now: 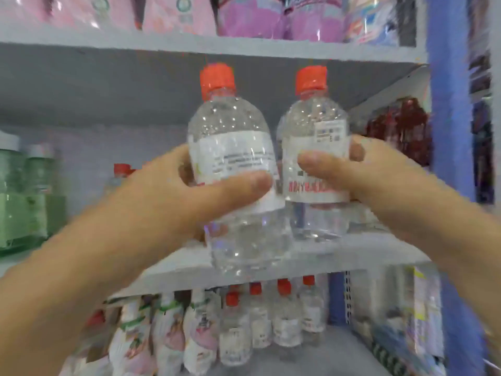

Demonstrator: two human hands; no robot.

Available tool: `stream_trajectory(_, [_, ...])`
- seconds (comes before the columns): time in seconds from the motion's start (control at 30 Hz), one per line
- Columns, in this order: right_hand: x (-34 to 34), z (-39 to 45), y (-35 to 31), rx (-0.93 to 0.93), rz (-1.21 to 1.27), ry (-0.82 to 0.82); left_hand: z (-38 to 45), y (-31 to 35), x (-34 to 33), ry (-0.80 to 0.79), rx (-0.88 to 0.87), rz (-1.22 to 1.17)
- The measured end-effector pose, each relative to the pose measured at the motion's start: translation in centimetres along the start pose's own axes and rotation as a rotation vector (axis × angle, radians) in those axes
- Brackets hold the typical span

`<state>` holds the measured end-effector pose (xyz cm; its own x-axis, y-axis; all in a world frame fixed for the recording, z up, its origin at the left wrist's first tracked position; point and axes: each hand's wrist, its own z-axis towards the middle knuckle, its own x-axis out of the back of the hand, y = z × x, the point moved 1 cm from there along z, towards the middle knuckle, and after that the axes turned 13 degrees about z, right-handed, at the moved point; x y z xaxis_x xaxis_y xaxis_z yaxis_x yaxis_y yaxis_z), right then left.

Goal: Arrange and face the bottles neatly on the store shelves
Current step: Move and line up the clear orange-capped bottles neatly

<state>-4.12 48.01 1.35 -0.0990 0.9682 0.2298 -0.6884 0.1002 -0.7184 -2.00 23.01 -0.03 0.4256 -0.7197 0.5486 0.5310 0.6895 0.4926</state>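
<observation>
Bottles fill the middle of the view: 2 clear water bottles with orange-red caps, each held upright and side by side in front of the grey middle shelf (339, 251). The left hand (173, 196) grips the left bottle (233, 147), its thumb curled across the white label and its fingers wrapped round the far side; this bottle's base hangs over the shelf's front edge, and whether it touches the board cannot be told. The right hand (363, 172) grips the right bottle (315, 147) the same way, thumb pressed on the label near its red print, fingertips showing past the bottle's right side. The right bottle's base sits at or just above the shelf board, near its right end. The 2 bottles stand just beside each other, nearly touching at the labels. At the left end of this shelf stand green bottles (24, 191), and another red-capped bottle (120, 172) shows behind the left hand. Below, on the lower shelf, a row of small red-capped clear bottles (271, 318) stands beside pink-and-white pouches (168, 337). Pink packages (173, 14) line the top shelf.
</observation>
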Motion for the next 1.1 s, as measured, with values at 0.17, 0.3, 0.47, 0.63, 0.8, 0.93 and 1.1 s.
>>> stream_trajectory(0.17, [1.0,3.8,5.3,-0.183,-0.238,0.041,4.3,0.7,-6.1,-0.116,0.12,0.103])
stream_trajectory(0.3, [1.5,6.1,9.1,-0.258,-0.191,0.017,8.0,-2.2,-9.8,-0.096,0.214,0.309])
stream_trajectory(0.47, [2.6,9.4,11.4,-0.334,-0.305,-0.124,11.2,-2.9,-11.5,-0.178,0.232,0.521])
stream_trajectory(0.63, [4.6,12.5,9.8,-0.375,-0.407,-0.127,14.0,-1.2,-8.1,-0.106,0.089,0.52])
stream_trajectory(0.8, [6.2,15.3,8.3,-0.354,-0.347,-0.174,15.7,-0.8,-5.3,-0.389,0.023,0.597])
stream_trajectory(0.93, [5.3,17.0,9.4,-0.392,-0.352,-0.234,17.6,-0.9,-6.8,-0.37,-0.037,0.821])
stream_trajectory(1.1, [4.1,18.9,10.1,-0.372,-0.435,-0.281,19.8,-1.8,-8.5,-0.349,-0.03,0.93])
